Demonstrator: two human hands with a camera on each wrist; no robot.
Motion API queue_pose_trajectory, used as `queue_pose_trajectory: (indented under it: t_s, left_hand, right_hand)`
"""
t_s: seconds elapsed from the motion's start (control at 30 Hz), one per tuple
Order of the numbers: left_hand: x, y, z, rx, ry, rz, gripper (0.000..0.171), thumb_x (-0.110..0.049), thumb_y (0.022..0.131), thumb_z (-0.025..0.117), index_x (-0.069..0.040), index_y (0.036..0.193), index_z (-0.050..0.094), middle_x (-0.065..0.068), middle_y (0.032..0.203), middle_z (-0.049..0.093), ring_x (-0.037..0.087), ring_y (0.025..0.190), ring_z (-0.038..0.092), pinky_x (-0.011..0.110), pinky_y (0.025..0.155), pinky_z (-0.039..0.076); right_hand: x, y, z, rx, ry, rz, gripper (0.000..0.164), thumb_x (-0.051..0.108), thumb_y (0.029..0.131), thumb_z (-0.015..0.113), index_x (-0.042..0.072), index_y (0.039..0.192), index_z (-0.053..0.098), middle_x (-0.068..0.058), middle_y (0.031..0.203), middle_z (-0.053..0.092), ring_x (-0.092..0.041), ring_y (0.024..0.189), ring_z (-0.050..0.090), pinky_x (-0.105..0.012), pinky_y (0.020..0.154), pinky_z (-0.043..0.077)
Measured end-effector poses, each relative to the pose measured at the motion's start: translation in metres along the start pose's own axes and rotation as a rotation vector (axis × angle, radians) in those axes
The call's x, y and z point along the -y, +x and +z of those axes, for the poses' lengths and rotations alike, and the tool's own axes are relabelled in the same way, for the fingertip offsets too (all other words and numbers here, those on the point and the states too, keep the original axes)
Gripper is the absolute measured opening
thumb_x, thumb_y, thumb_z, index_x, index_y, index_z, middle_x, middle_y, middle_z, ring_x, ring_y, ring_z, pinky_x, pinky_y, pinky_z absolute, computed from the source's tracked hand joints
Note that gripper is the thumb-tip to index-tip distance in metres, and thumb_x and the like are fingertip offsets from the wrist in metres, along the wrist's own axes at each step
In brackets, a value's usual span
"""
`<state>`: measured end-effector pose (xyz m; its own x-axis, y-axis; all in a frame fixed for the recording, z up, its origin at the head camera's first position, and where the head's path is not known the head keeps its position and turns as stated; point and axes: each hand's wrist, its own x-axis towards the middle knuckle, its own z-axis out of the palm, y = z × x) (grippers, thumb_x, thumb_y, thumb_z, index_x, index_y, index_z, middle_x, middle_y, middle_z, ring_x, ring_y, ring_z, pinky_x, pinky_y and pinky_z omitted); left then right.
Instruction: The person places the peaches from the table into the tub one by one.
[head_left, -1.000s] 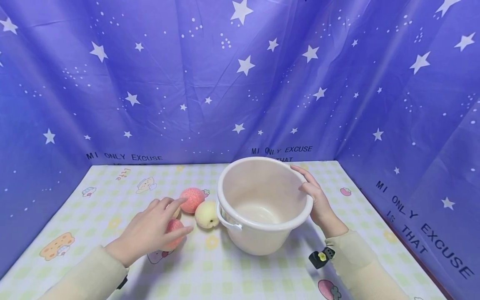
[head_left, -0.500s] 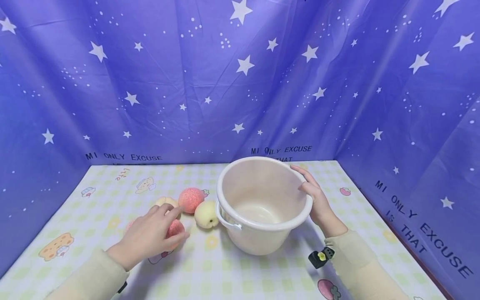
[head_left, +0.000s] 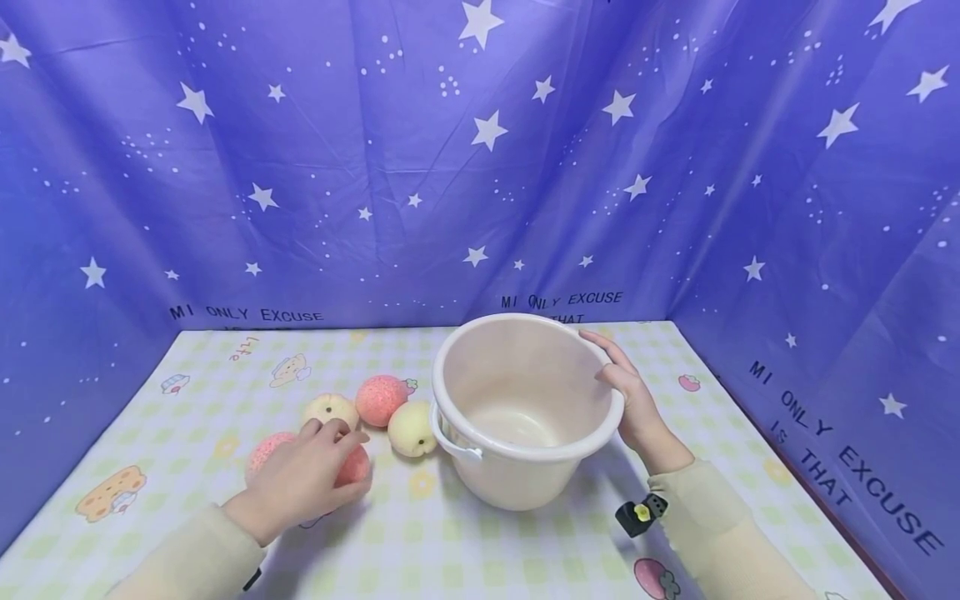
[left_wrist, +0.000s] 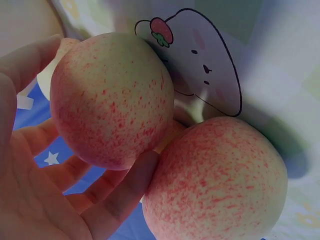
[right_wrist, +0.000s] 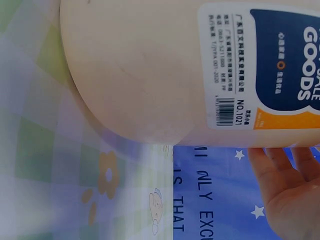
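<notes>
My left hand (head_left: 296,479) curls its thumb and fingers round a pink speckled peach (left_wrist: 112,100) on the table's left half. One fingertip lies between it and a second pink peach (left_wrist: 217,180). Just behind sit a pale yellow peach (head_left: 330,408), another pink peach (head_left: 381,400) and a pale peach (head_left: 411,429) beside the bucket. The cream bucket (head_left: 517,483) stands tilted toward me, with nothing visible inside. On its right side my right hand (head_left: 637,408) grips the rim, thumb over the edge and fingers outside. A printed label (right_wrist: 230,75) shows on its wall.
A checked cloth with cartoon prints (head_left: 420,550) covers the table. The bucket's white handle (head_left: 453,446) hangs on its left side. Blue curtains with stars (head_left: 420,167) close off the back and both sides.
My left hand has moved back toward me and its fingers have closed round the near pink peach, uncovering the pale peach and another pink one. The right hand and bucket stay put.
</notes>
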<state>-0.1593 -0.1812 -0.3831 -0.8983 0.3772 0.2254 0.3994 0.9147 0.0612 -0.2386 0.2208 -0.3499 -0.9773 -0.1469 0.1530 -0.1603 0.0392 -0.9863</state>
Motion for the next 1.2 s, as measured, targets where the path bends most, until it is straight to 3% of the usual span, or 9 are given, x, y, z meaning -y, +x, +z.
queue_pose_trajectory:
  t_s: [0.13, 0.4, 0.67, 1.2]
  left_hand:
    - [-0.0011, 0.0000, 0.0026, 0.015, 0.007, 0.004, 0.047, -0.035, 0.076, 0.079, -0.014, 0.116, 0.069, 0.007, 0.110, 0.063, 0.023, 0.091, 0.055, 0.033, 0.060, 0.048]
    - [-0.0015, 0.0003, 0.0045, 0.031, 0.037, 0.035, 0.058, -0.036, 0.067, 0.088, -0.014, 0.116, 0.067, 0.010, 0.113, 0.063, 0.025, 0.091, 0.055, 0.031, 0.056, 0.046]
    - [-0.0028, 0.0002, 0.0064, 0.041, 0.035, 0.017, 0.059, -0.037, 0.067, 0.088, -0.014, 0.117, 0.067, 0.010, 0.115, 0.063, 0.027, 0.093, 0.056, 0.033, 0.058, 0.048]
    - [-0.0021, -0.0016, 0.0088, -0.013, 0.026, 0.004, 0.048, -0.033, 0.071, 0.083, -0.015, 0.114, 0.069, 0.010, 0.112, 0.065, 0.027, 0.093, 0.056, 0.032, 0.057, 0.047]
  right_hand:
    - [0.0000, -0.0003, -0.0003, 0.000, -0.002, 0.000, 0.068, 0.004, 0.083, 0.032, 0.009, 0.152, 0.033, 0.002, 0.142, 0.040, -0.010, 0.114, 0.049, -0.021, 0.092, 0.044]
    - [0.0003, -0.0004, -0.0007, -0.002, 0.004, 0.001, 0.069, 0.004, 0.083, 0.032, 0.009, 0.151, 0.033, 0.003, 0.141, 0.040, -0.010, 0.114, 0.050, -0.021, 0.092, 0.044]
    - [-0.0001, -0.0002, -0.0008, -0.004, -0.002, 0.006, 0.069, 0.004, 0.083, 0.032, 0.007, 0.152, 0.032, 0.002, 0.140, 0.041, -0.010, 0.113, 0.050, -0.021, 0.091, 0.044]
    - [0.0001, -0.0006, 0.0006, -0.013, 0.003, 0.013, 0.069, 0.004, 0.082, 0.033, 0.008, 0.151, 0.032, 0.004, 0.139, 0.042, -0.010, 0.113, 0.050, -0.021, 0.091, 0.044]
